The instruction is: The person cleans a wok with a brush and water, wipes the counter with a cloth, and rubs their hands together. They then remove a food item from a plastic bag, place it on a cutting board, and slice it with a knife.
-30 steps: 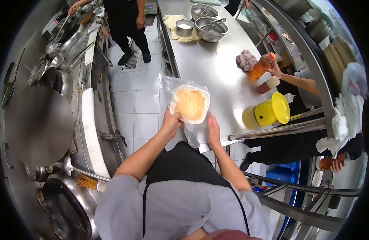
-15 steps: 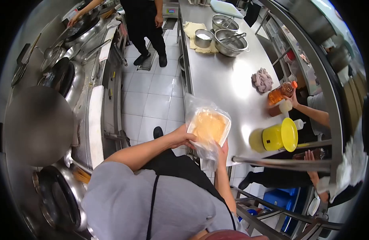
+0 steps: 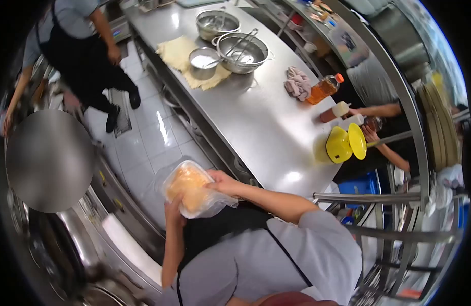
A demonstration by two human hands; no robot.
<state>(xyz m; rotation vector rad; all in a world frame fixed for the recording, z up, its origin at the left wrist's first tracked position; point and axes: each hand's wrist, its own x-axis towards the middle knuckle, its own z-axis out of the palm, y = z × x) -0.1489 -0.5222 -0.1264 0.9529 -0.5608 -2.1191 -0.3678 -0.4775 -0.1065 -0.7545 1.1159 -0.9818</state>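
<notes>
Both my hands hold a white tray [image 3: 188, 208] of orange-yellow food [image 3: 187, 183] in front of my waist, above the aisle floor. A clear plastic bag [image 3: 226, 203] lies loose around the tray, its crumpled edges sticking out at the sides. My left hand [image 3: 175, 210] grips the near left edge, thumb over the rim. At the right edge, my right hand [image 3: 222, 182] is closed on the tray and the bag. My fingers beneath are hidden.
A steel table [image 3: 245, 125] stands to my right, bearing metal bowls [image 3: 243, 53], a cloth [image 3: 298, 84], an orange bottle [image 3: 325, 91] and a yellow scale [image 3: 340, 145]. A person [image 3: 85, 56] stands ahead left. Another person's hands [image 3: 370, 133] hold a dark bottle beyond the table.
I have turned left, and the tray has swung from the table's edge to over the aisle. The person across the table has let go of the orange bottle.
</notes>
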